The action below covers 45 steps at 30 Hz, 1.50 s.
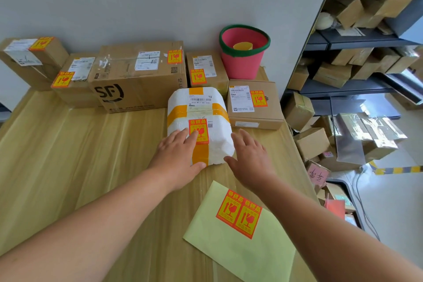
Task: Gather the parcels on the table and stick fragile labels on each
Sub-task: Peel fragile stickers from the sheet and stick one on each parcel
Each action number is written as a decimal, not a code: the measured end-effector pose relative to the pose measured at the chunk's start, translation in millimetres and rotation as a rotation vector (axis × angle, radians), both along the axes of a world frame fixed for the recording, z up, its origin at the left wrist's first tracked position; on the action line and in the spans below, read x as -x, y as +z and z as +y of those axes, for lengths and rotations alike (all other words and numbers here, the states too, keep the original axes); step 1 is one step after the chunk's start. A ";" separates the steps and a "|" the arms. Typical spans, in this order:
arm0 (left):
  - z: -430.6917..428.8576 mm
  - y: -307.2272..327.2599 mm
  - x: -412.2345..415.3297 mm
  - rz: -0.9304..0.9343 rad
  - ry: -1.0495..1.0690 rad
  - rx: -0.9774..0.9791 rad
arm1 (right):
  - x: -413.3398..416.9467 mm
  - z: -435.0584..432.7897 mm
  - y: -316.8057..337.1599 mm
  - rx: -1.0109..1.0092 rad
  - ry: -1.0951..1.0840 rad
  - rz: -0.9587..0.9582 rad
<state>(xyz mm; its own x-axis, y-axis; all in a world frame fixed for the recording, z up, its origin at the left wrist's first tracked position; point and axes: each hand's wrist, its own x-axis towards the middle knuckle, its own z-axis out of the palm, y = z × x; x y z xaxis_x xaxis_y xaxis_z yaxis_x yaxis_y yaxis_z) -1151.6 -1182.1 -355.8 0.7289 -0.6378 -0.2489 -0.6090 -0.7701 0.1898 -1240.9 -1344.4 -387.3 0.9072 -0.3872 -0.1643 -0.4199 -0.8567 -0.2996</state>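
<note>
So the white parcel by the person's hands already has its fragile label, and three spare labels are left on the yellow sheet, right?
Not quite: the head view shows two spare labels on the yellow sheet, not three. The white parcel does carry its fragile label.

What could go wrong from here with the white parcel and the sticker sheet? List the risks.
1. The left hand presses the fragile label across orange tape on the crinkled white parcel; it may stick unevenly and lift at the edges.
2. The right forearm passes just above the sticker sheet, so a pull back could drag it toward the table's edge.
3. Pushing the white parcel back could bump the flat box behind it.
</note>
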 end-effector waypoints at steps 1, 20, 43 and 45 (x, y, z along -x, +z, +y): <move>-1.8 0.1 2.8 -0.006 -0.009 0.001 | 4.3 -1.3 0.5 -0.004 -0.007 -0.002; -112.5 2.3 -18.4 -0.063 -0.202 -0.032 | -5.6 -117.2 -15.4 -0.210 -0.479 -0.122; -231.4 -74.8 -86.4 0.022 -0.009 -0.139 | -64.2 -182.5 -84.7 -0.713 -0.950 -0.471; -231.3 -75.8 -81.4 0.106 0.054 0.009 | -55.6 -186.2 -76.9 -0.749 -1.009 -0.553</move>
